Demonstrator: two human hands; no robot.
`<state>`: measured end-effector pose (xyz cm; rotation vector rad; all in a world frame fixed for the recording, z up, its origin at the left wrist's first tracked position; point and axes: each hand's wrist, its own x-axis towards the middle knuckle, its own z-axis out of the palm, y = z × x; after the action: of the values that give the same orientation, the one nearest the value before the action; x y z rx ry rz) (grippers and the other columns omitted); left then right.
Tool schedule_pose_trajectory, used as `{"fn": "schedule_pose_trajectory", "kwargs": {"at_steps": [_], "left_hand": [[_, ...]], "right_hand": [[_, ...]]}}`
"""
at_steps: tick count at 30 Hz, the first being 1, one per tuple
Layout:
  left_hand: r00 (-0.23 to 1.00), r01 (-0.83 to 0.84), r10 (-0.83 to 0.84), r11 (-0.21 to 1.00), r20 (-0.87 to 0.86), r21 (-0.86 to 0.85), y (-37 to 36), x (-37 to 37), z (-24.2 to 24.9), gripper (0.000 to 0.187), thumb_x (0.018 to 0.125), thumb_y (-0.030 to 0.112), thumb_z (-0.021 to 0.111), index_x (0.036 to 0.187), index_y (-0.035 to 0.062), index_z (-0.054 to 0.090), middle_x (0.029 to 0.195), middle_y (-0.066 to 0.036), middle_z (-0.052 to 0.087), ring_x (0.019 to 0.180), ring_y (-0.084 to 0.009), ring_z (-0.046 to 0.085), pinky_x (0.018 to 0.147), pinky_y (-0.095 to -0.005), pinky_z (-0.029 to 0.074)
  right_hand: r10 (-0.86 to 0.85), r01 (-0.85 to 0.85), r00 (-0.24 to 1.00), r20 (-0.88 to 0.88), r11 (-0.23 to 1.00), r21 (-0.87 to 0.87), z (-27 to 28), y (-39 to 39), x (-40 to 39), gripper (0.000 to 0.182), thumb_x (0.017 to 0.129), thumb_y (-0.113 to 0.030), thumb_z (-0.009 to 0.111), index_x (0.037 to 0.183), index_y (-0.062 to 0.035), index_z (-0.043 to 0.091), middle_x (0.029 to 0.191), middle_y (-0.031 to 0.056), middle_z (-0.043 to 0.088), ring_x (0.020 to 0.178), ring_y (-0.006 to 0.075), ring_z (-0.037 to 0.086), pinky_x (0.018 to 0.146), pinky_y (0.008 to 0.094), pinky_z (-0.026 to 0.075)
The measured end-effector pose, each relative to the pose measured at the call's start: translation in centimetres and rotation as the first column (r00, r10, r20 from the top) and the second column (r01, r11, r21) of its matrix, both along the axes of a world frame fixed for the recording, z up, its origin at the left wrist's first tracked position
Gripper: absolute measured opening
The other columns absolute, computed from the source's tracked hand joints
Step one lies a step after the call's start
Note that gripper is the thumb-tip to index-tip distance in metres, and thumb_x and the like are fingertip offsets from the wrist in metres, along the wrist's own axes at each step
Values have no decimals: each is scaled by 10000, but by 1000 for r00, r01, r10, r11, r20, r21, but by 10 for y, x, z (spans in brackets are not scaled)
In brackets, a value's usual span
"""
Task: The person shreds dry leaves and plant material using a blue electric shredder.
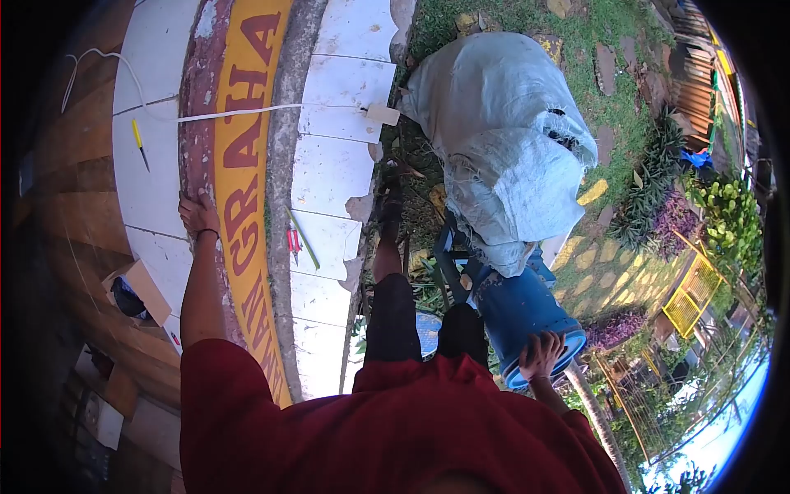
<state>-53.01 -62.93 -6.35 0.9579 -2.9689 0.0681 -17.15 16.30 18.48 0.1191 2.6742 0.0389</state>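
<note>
My left arm is stretched out straight ahead of me, bare from the red sleeve down, a dark band at the wrist, and my left hand lies flat, palm down, fingers spread a little and gripping nothing. My right arm is bent close to my side, and my right hand is curled over a rim, fingers hooked across the top, thumb hidden from me. Between the two arms my legs run forward in dark trousers, knees bent, the left leg reaching further out than the right.
</note>
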Motion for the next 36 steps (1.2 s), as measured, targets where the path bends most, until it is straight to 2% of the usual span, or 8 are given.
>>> {"fn": "schedule_pose_trajectory", "kwargs": {"at_steps": [7,8,10,17,24,32,34,36], "left_hand": [[937,-91,62,994,344,67,-3,-8,12,1204,753,700,669,1556,116,-11,1549,-197,184,1419,-408,240,1152,-537,251],[938,-89,61,994,341,67,1,-5,11,1204,753,700,669,1556,116,-11,1549,-197,184,1419,-408,240,1152,-537,251],[867,-120,149,989,475,-91,19,-9,14,1252,739,682,695,1564,124,-64,1597,-193,35,1472,-415,92,1166,-572,225],[639,-403,270,915,721,15,43,-37,48,1357,690,650,753,1543,155,-179,1607,-176,-52,1480,-418,21,1176,-593,164],[685,-371,342,924,643,-96,49,-42,38,1415,657,660,762,1521,152,-236,1611,-190,-79,1475,-427,45,1161,-613,199],[703,-354,259,935,662,10,45,-41,51,1413,668,642,767,1521,127,-233,1610,-206,-87,1477,-437,50,1166,-609,197],[708,-344,240,939,664,28,38,-40,47,1409,677,630,769,1519,115,-237,1610,-217,-89,1477,-443,60,1167,-605,200],[713,-329,218,943,667,44,35,-38,47,1406,693,607,776,1517,102,-245,1609,-242,-94,1482,-453,64,1180,-580,198]], "right_hand": [[-22,22,998,51,1000,14,2,0,7,389,756,-308,602,1104,-135,588,1197,146,491,1242,377,416,1157,622,181],[-22,22,999,49,1000,14,2,1,7,398,741,-308,615,1097,-132,584,1203,145,482,1251,374,407,1166,617,171],[-23,22,999,49,1000,22,3,0,6,401,737,-305,621,1097,-131,582,1200,146,479,1248,374,409,1167,617,170],[-29,29,999,40,1000,7,9,-1,4,403,735,-299,632,1093,-121,580,1188,148,477,1239,372,414,1172,610,167],[-59,56,997,58,997,47,12,-4,-1,362,764,-304,658,1071,-126,585,1166,145,491,1228,357,435,1164,591,196],[-124,115,985,116,990,81,10,-13,-28,401,792,-337,697,1115,-128,587,1218,139,489,1263,360,414,1170,603,163],[-332,336,942,-54,935,114,-3,-22,-74,506,832,-402,704,1210,-93,574,1276,164,483,1295,356,388,1186,574,128],[-770,770,637,32,638,10,-56,-10,-106,679,847,-537,676,1314,-63,543,1407,182,438,1370,359,333,1177,531,159]]}}
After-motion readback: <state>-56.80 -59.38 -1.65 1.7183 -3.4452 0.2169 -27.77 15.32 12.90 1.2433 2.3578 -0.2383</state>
